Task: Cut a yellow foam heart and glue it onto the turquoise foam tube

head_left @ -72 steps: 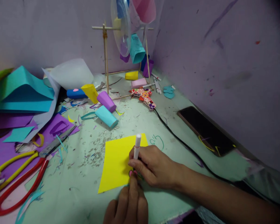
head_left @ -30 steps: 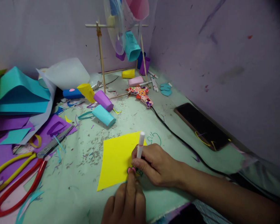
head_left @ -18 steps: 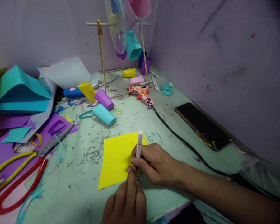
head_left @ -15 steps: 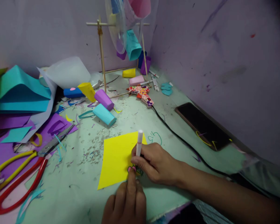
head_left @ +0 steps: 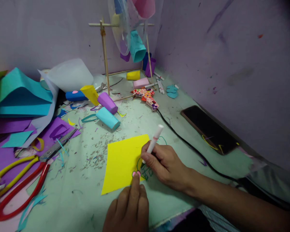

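Note:
A white marker with a dark green tip is gripped in my right hand, tilted, its tip on the right part of a yellow paper sheet. A green curved outline runs near the tip. The index finger of my left hand is stretched out and presses on a small pink paper piece, heart-like in shape, lying on the sheet's lower right. Its other fingers are bent beside it. More green scribbles mark the tabletop by the sheet's right edge.
Left lie large scissors and coloured paper. Behind are paper cups, a stick frame with hanging cups, and a flower-patterned glue gun, whose black cord runs right. A phone rests by the wall.
My right hand has shifted slightly right, and the marker now leans further to the right. A green curve shows on the yellow sheet. My left finger stays on the pink piece.

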The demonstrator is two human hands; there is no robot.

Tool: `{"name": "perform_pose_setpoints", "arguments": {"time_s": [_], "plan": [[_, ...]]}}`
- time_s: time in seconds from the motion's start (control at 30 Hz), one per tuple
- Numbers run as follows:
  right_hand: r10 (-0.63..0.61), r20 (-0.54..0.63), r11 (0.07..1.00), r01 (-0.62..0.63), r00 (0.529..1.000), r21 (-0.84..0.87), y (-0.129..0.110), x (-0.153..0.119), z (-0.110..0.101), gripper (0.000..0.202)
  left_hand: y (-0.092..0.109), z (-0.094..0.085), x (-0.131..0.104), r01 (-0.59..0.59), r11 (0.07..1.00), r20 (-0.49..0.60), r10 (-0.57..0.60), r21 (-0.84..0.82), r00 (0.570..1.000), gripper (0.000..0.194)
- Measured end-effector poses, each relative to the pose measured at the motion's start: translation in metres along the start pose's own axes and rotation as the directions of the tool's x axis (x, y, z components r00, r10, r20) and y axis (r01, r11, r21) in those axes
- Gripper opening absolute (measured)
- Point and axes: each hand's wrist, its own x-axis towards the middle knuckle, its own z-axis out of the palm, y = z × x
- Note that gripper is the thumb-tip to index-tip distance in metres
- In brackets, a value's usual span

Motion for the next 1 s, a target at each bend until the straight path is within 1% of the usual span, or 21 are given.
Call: {"name": "perform_pose_setpoints", "arguments": {"time_s": [0.1,0.17,0.2,0.23,0.33,0.37,0.43,0.5,0.57,0.67,0.83,1.0], "plan": [[0.078,-0.053,0.994,-0.073,0.996,0.082,-0.003,-0.011,-0.002,0.015,-0.012,-0.006,0.005,-0.05,0.995,0.073,0.056,-0.086,0.996,0.049],[0.086,-0.05,0.991,-0.081,0.995,0.104,-0.004,-0.017,-0.003,0.015,-0.019,-0.011,0.009,-0.089,0.985,0.111,0.106,-0.149,0.988,0.053],[0.08,-0.044,0.992,-0.075,0.996,0.104,-0.004,-0.019,-0.004,0.015,-0.023,-0.014,0.012,-0.09,0.979,0.131,0.115,-0.183,0.985,0.055],[0.068,-0.036,0.992,-0.064,0.997,0.104,-0.005,-0.02,-0.004,0.016,-0.026,-0.016,0.013,-0.071,0.973,0.149,0.105,-0.217,0.983,0.058],[0.038,0.007,0.994,-0.038,0.999,0.1,-0.004,-0.021,-0.004,0.017,-0.03,-0.021,0.017,0.042,0.948,0.206,0.026,-0.316,0.978,0.067],[0.034,0.028,0.995,-0.036,0.999,0.095,-0.004,-0.02,-0.003,0.018,-0.031,-0.022,0.017,0.061,0.939,0.216,0.014,-0.339,0.976,0.066],[0.037,0.06,0.996,-0.042,0.998,0.08,-0.004,-0.019,-0.003,0.019,-0.031,-0.023,0.017,0.074,0.934,0.246,0.015,-0.349,0.969,0.058],[0.044,0.074,0.996,-0.049,0.996,0.072,-0.003,-0.019,-0.003,0.019,-0.03,-0.025,0.018,0.06,0.944,0.268,0.03,-0.325,0.963,0.048],[0.048,0.086,0.996,-0.054,0.995,0.073,-0.003,-0.019,-0.002,0.019,-0.029,-0.026,0.018,0.045,0.95,0.273,0.043,-0.308,0.961,0.043],[0.038,0.11,0.996,-0.046,0.993,0.072,-0.003,-0.019,-0.001,0.02,-0.028,-0.026,0.017,0.033,0.948,0.259,0.052,-0.315,0.965,0.04],[0.025,0.106,0.997,-0.033,0.994,0.075,-0.002,-0.02,0.001,0.019,-0.029,-0.024,0.017,0.016,0.952,0.271,0.071,-0.305,0.96,0.036],[0.017,0.126,0.997,-0.026,0.992,0.07,0.0,-0.02,0.002,0.018,-0.03,-0.023,0.016,0.003,0.947,0.24,0.078,-0.32,0.968,0.029]]}}
